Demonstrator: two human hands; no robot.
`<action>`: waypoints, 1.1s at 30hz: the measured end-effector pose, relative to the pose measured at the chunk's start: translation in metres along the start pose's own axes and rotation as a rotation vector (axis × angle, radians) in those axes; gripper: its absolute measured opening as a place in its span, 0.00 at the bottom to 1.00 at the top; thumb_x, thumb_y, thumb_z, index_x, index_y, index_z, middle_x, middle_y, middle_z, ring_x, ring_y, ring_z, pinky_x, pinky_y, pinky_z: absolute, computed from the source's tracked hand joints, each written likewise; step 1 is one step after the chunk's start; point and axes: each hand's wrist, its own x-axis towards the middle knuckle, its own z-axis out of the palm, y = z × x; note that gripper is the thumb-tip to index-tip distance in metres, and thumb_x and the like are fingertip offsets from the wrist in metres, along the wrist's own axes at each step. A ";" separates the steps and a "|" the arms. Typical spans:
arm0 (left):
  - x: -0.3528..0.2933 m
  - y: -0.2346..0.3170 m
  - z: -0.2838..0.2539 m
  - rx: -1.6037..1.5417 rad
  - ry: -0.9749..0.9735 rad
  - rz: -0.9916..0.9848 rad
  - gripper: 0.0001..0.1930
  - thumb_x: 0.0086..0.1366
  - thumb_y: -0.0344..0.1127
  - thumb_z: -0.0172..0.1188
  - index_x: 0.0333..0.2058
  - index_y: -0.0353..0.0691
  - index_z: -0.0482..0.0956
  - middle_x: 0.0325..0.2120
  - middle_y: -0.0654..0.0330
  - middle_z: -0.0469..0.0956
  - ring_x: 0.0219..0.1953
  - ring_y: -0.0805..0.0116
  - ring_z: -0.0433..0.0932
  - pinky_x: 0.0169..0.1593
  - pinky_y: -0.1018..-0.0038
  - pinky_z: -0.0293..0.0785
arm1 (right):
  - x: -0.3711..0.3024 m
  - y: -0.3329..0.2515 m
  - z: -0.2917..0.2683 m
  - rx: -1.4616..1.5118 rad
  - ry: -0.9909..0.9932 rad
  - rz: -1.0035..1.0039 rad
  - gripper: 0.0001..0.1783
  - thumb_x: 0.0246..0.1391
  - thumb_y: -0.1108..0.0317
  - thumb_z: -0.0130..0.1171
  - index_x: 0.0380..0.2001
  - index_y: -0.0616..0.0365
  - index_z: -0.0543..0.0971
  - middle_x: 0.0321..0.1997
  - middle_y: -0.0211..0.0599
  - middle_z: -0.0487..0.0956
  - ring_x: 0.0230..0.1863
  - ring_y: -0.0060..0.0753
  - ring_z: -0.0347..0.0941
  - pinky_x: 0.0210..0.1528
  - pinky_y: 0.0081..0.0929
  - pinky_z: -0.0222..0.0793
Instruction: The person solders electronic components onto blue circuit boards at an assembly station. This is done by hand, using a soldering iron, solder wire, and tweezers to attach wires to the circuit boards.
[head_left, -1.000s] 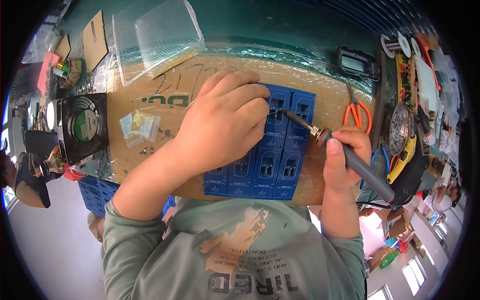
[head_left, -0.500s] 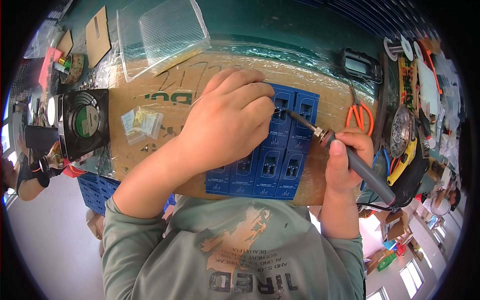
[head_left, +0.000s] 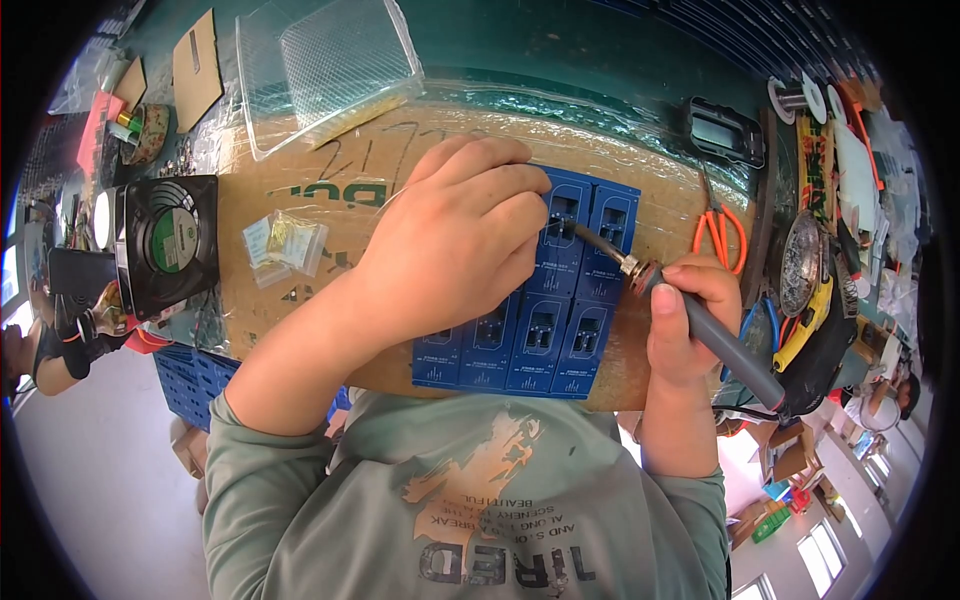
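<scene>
My right hand (head_left: 692,318) grips the dark grey handle of a soldering iron (head_left: 722,345). The iron slants up and left, its tip at the upper part of a blue circuit board panel (head_left: 530,382) made of several joined boards with dark cutouts. Over the panel's upper left lies my left hand (head_left: 470,225), back upward and fingers curled in. A thin solder wire seems to run through its fingers toward the iron's tip. The pinching fingertips are mostly hidden by the hand itself, and so is the panel's upper left.
Cardboard (head_left: 255,325) lies under the panel. At left are a black fan (head_left: 168,240) and small plastic bags (head_left: 287,246); behind, a clear tray (head_left: 330,75). Orange-handled pliers (head_left: 722,232), a black-framed box (head_left: 722,132), wire spools (head_left: 797,98) and yellow-handled cutters (head_left: 805,325) crowd the right.
The iron's tip has shifted slightly left and down on the board, and my right hand has moved a little left with it. My left hand stays nearly in place.
</scene>
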 end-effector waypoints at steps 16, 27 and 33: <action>0.000 0.001 0.000 -0.002 0.011 0.003 0.07 0.49 0.24 0.64 0.27 0.37 0.76 0.40 0.55 0.81 0.48 0.53 0.79 0.52 0.58 0.73 | -0.002 -0.003 0.003 -0.018 0.068 0.041 0.10 0.55 0.72 0.62 0.37 0.64 0.73 0.34 0.41 0.75 0.33 0.29 0.70 0.36 0.24 0.67; 0.000 0.001 -0.001 0.008 -0.011 0.022 0.07 0.49 0.25 0.65 0.27 0.38 0.75 0.41 0.55 0.80 0.49 0.52 0.78 0.52 0.58 0.73 | -0.002 0.004 -0.001 -0.003 0.017 -0.042 0.11 0.52 0.76 0.66 0.38 0.65 0.75 0.33 0.44 0.77 0.30 0.30 0.73 0.32 0.23 0.70; -0.001 0.002 -0.001 0.016 -0.016 0.021 0.07 0.50 0.25 0.65 0.28 0.38 0.76 0.42 0.54 0.80 0.49 0.52 0.78 0.53 0.58 0.73 | -0.003 0.003 -0.001 -0.003 0.016 -0.034 0.12 0.52 0.76 0.66 0.38 0.65 0.75 0.35 0.44 0.77 0.31 0.29 0.73 0.33 0.22 0.70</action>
